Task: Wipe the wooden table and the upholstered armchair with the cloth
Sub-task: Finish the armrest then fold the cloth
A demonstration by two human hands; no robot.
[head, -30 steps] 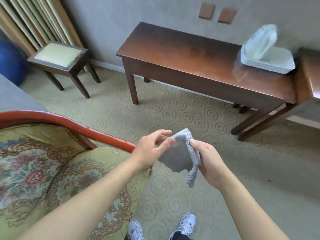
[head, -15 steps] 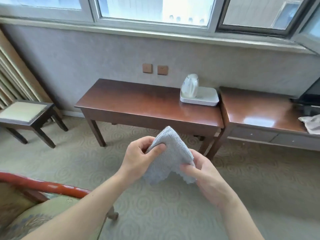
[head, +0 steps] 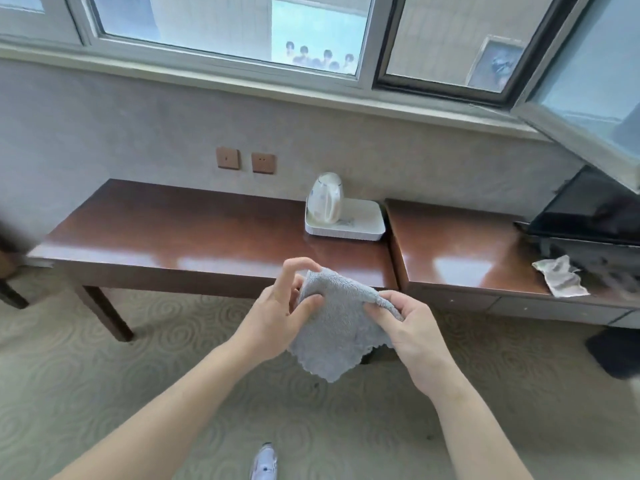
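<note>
While both hands work in the air just in front of the long dark-brown polished wooden table point(head: 194, 233), the small grey terry cloth point(head: 337, 327) hangs between them, clear of the table's near edge and not touching the top.

Left hand point(head: 273, 317): thumb pressed onto the cloth's upper left part, pinching it against fingers hidden behind the fabric; index finger lifted and crooked above the cloth, free of it.

Right hand point(head: 412, 327): thumb and curled fingers nip the cloth's upper right edge; the fabric bunches slightly at that pinch.

Handling, judged from the drape: the cloth is light and limp, sags into a scalloped lower corner under its own weight, so it has no stiffness to push with. The fluffy pile should grip skin well; slip is unlikely. Nothing fragile about it. A corner pinch suits unfolding only. For wiping, it likely wants folding into a pad and pressing flat under the palm, otherwise it will roll up and drag.

On the table, toward its right end: white rectangular plastic tray point(head: 346, 225) with a white electric kettle point(head: 325, 199) standing in it. Wiping near there calls for care; the kettle could be knocked.

Armchair is not in view. Table top looks unwiped as yet; glossy reflections only, cannot tell dust.
</note>
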